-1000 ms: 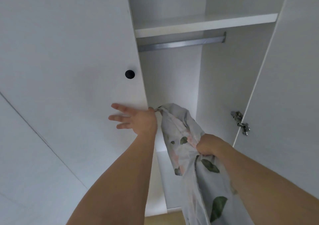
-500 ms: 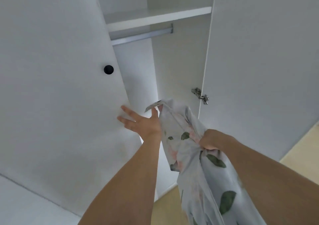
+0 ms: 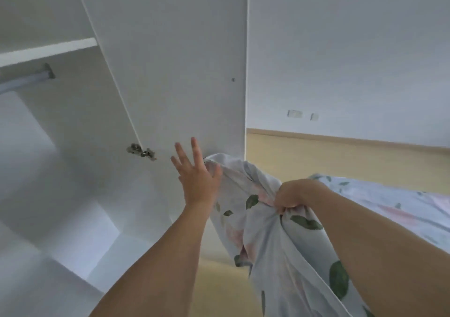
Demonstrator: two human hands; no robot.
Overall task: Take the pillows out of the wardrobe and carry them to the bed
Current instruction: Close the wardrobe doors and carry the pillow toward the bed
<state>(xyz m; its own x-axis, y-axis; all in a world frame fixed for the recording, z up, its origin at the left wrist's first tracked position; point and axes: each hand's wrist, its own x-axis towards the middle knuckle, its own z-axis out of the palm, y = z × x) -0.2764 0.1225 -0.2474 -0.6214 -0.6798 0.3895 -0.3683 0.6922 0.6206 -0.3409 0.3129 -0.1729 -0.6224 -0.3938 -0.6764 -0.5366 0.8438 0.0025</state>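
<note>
A pillow in a pale cover printed with green leaves and pink flowers hangs in front of me, outside the wardrobe. My right hand is shut on a bunched fold of its cover. My left hand is open with fingers spread, its thumb side touching the pillow's top corner, in front of the open white wardrobe door. The bed, covered in the same floral print, lies at the right, beyond my right arm. The wardrobe interior is at the left.
Inside the wardrobe are a white shelf and a metal hanging rail. A door hinge sits on the door's inner edge. Pale wooden floor runs between wardrobe and bed. A white wall with sockets stands behind.
My view has swung right, away from the wardrobe opening, bringing the bed and floor into sight. My left hand has come off the left door; my right hand keeps its hold on the pillow.
</note>
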